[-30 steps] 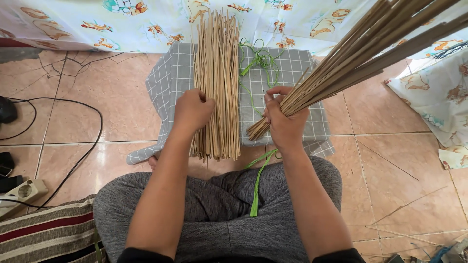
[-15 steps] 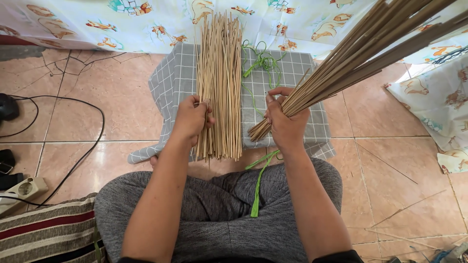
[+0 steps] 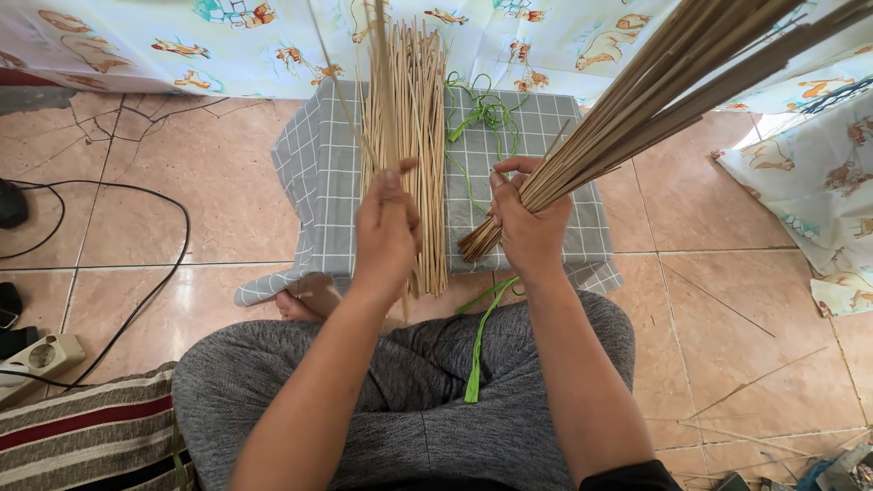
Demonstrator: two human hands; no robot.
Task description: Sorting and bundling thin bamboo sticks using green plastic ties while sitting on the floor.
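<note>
The bundle of thin sticks (image 3: 655, 109) is held up in the air by the right hand (image 3: 526, 218). It is the biggest thing seen. It reaches from the hand up to the top right corner, and its cut ends poke out just below the fist. The right hand is closed tight around it.

A grey checked cloth (image 3: 318, 173) is spread over a low stand in front of the knees. A second pile of sticks (image 3: 420, 118) is laid flat on this cloth, running away from the person. A few sticks from this pile are pinched by the left hand (image 3: 386, 232), with the thumb pressed on top and the fingers curled under. One of these sticks is lifted so that it stands up higher than the rest.

A green string (image 3: 482, 114) is seen lying in loops on the cloth, between the pile and the bundle. A green strip (image 3: 477, 350) hangs down over the grey trousers (image 3: 427, 400).

A sheet with animal pictures (image 3: 227, 36) is hung behind the stand. The floor is made of orange tiles (image 3: 164, 218), and a black cable (image 3: 136, 195) is curled on them at the left. A white power strip (image 3: 36, 359) is seen at the left edge, and a striped rug (image 3: 82, 436) lies in the bottom left corner. Some loose sticks (image 3: 727, 314) are scattered on the tiles at the right.
</note>
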